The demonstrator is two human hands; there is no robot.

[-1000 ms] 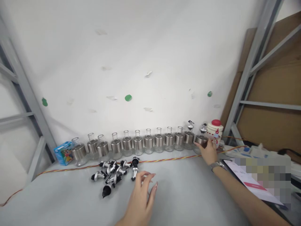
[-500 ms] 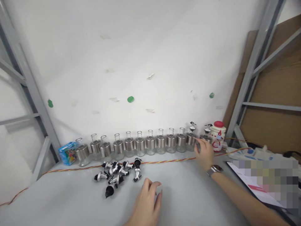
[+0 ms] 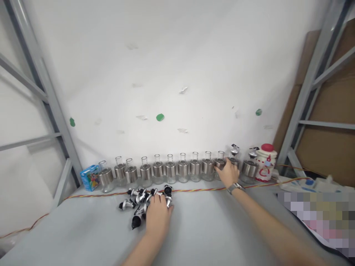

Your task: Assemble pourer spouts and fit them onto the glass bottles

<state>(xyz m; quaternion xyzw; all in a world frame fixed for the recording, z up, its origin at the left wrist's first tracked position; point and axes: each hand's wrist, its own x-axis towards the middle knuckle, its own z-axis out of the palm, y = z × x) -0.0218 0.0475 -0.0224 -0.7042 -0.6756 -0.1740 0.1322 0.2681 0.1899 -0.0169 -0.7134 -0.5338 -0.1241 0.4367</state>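
Note:
My left hand (image 3: pixel 158 214) is over the right side of a pile of silver-and-black pourer spouts (image 3: pixel 127 204). Its thumb is spread from the fingers, beside a pourer (image 3: pixel 168 200) partly hidden by the hand. Toward the right end of the row, my right hand (image 3: pixel 229 174), with a watch on the wrist, has thumb and fingers around a glass bottle (image 3: pixel 220 162) with a steel sleeve and an open neck. To its right, two matching bottles carry pourers: one bottle (image 3: pixel 234 162) is partly behind my hand, the other bottle (image 3: pixel 249 169) stands farther right.
Several open-necked bottles (image 3: pixel 170 169) line the wall leftward to a blue box (image 3: pixel 90 178). A white jar with a red lid (image 3: pixel 265 164) stands at the right end. A twisted red-yellow cord (image 3: pixel 194 190) crosses the table, and metal shelf posts (image 3: pixel 59 111) flank it.
My left hand has moved forward and left onto the pile of pourers. My right hand has shifted left from the bottles with pourers to an open-necked bottle. The view has turned slightly left.

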